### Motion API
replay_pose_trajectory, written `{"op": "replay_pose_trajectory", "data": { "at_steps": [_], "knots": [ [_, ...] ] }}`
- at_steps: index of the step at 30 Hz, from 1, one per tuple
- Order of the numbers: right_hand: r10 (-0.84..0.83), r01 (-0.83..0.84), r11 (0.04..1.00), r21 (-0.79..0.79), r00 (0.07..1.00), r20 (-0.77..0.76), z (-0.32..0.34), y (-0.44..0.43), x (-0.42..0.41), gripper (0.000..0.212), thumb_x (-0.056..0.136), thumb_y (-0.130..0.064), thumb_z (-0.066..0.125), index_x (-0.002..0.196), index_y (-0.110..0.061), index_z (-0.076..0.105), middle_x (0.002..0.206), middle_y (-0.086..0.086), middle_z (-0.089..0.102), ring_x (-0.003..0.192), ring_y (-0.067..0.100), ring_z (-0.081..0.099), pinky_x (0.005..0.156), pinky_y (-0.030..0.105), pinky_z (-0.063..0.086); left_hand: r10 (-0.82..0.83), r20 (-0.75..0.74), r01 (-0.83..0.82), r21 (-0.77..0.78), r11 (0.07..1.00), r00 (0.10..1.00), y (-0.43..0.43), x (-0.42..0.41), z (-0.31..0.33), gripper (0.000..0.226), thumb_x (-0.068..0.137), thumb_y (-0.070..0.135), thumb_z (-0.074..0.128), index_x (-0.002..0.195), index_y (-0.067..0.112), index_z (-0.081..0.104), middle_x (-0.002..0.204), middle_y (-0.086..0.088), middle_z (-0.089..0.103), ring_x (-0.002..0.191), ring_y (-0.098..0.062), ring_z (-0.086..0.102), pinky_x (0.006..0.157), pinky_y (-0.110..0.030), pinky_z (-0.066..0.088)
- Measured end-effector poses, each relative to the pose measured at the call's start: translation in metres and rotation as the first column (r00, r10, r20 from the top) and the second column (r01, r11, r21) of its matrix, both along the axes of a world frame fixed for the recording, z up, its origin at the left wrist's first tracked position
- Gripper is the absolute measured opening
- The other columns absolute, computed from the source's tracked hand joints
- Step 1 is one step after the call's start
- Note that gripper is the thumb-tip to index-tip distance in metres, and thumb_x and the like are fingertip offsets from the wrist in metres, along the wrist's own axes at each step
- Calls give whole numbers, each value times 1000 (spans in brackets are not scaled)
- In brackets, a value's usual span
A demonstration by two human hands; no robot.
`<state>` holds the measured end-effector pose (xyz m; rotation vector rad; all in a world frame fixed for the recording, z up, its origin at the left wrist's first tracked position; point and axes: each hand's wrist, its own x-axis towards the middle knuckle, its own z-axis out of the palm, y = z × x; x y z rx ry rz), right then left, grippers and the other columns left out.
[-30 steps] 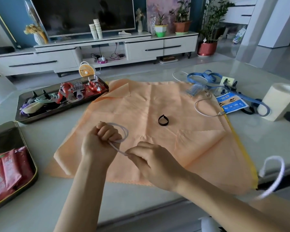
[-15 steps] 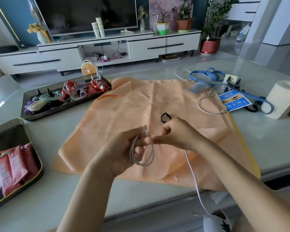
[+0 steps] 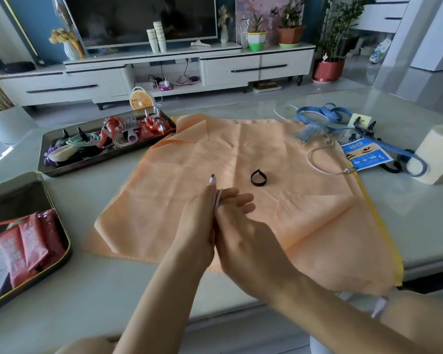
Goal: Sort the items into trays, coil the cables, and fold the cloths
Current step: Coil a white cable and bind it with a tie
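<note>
Fingers first: on my feed the right hand's [image 3: 243, 241] fingers [image 3: 241, 199] are straight, slightly apart and point far, lying against the loops of the white cable [image 3: 218, 198]. The left hand [image 3: 197, 226] stands on edge just left of it. Its fingers look stretched out and together, but its thumb and palm side are turned away from me, so I cannot tell whether it pinches the cable. The two hands are pressed together with the loops between them, and the cable's plug end [image 3: 212, 179] sticks up past the left fingertips. A blurred white tail [image 3: 379, 304] shows beyond the near right edge of the table [image 3: 100, 290].

Both hands are over the near middle of the orange cloth [image 3: 304, 200], which lies spread flat on the table. A small black strap loop [image 3: 258, 177] sits on the cloth just beyond the right fingertips, not touching them.

At the far left is a dark tray [image 3: 100, 159] holding coiled cables and red items. At the near left is a second tray [image 3: 68, 241] holding red packets [image 3: 28, 241]. To the far right of the cloth I see a blue strap [image 3: 325, 116], a thin white lead [image 3: 315, 164], a blue and white packet [image 3: 366, 154] and a white roll [image 3: 437, 154].
</note>
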<state>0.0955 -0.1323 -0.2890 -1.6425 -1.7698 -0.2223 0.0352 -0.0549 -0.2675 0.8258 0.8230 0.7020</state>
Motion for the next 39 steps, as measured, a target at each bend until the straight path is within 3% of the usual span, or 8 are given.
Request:
{"op": "replay_pose_trajectory", "data": {
  "at_steps": [2,6,11,18,23,30,37,39],
  "knots": [
    [96,-104,987,123,993,69,-5,-1,-2,10,85,-2,51,88,-1,61,77,10,61,61,23,56,50,28,41,100,237,-59,-178,982,966,8,-8,3,36,98,25,41,66,12,47,45,0,55,41,-12,57,42,-15,47],
    [51,107,957,270,854,-518,4,4,8,7,90,-17,52,95,-14,55,88,0,60,81,10,55,74,15,42,51,427,85,-294,952,903,18,-22,6,41,94,20,35,53,19,38,35,6,26,26,-3,24,34,-14,16],
    [-86,-239,965,-111,116,-990,10,17,33,26,93,-27,54,114,-12,58,105,9,68,92,19,64,82,33,50,-219,476,346,-199,917,852,1,-10,4,37,84,21,39,48,17,42,34,9,26,34,-5,8,36,-15,10],
    [89,-10,995,95,467,-880,-6,21,22,14,94,-15,54,87,-23,63,76,-2,69,66,11,59,59,28,49,-225,254,255,-94,962,941,-2,-5,4,43,94,21,33,52,16,43,35,9,21,27,-4,22,35,-16,17],
    [55,54,959,278,928,-368,-14,23,33,26,95,-20,48,110,-13,68,88,-2,68,80,7,61,71,20,47,-212,194,226,-49,973,958,0,-6,6,49,95,24,36,47,17,45,35,8,22,31,-8,25,39,-19,24],
    [-107,208,976,68,724,-682,-14,24,21,18,94,-29,50,78,-23,55,58,-17,55,56,3,51,52,19,36,-248,139,248,22,969,959,-2,-5,5,41,98,34,35,63,15,45,37,10,25,30,-5,27,35,-15,27],
    [-189,225,961,-162,106,-976,-3,30,27,20,84,-10,55,65,-10,52,50,-2,47,45,12,42,42,18,34,-201,131,208,-48,977,971,-2,-6,4,35,96,29,36,66,13,45,37,10,25,27,-3,22,31,-13,22],
    [-212,216,959,-181,128,-969,-3,31,30,21,83,-7,55,63,-10,50,53,-1,41,51,14,37,45,21,31,-182,134,190,-51,981,974,0,-8,4,32,95,27,39,67,13,45,38,10,23,26,-2,21,31,-13,19]
  ]
}}
